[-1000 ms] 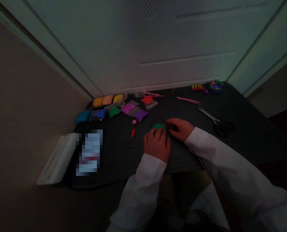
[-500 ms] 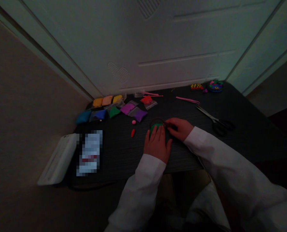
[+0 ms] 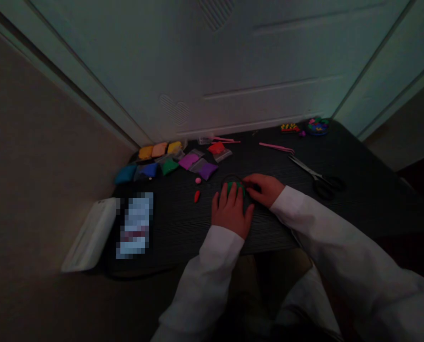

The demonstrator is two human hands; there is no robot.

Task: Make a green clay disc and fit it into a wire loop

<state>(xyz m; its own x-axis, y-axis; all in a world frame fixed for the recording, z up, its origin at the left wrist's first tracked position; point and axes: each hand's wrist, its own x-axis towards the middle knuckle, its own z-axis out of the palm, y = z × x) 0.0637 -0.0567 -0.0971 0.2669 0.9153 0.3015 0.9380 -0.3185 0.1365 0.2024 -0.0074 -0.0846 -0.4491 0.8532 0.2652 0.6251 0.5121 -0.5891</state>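
A piece of green modelling clay [image 3: 235, 185] lies inside a dark round rim [image 3: 229, 177], which could be a shallow dish or a ring. Stretched over the clay, the fingers of my left hand [image 3: 229, 213] press down on it and partly cover it. My right hand [image 3: 267, 188] is at the rim's right side, thumb and fingers closed on its edge. To the left on the table sit a small pink ball [image 3: 198, 181] and a small red clay piece [image 3: 197, 196].
Bags of coloured clay [image 3: 189, 160] line the back left. Pink tweezers [image 3: 276, 147] and scissors [image 3: 313, 175] lie to the right. Decorated pieces [image 3: 318, 126] stand at the back right. A phone-like screen [image 3: 135, 225], blurred out, and a white box [image 3: 91, 235] are at the left.
My left hand's fingers have spread a little and shifted slightly back, so more green clay shows between them. My right hand keeps its place at the rim.
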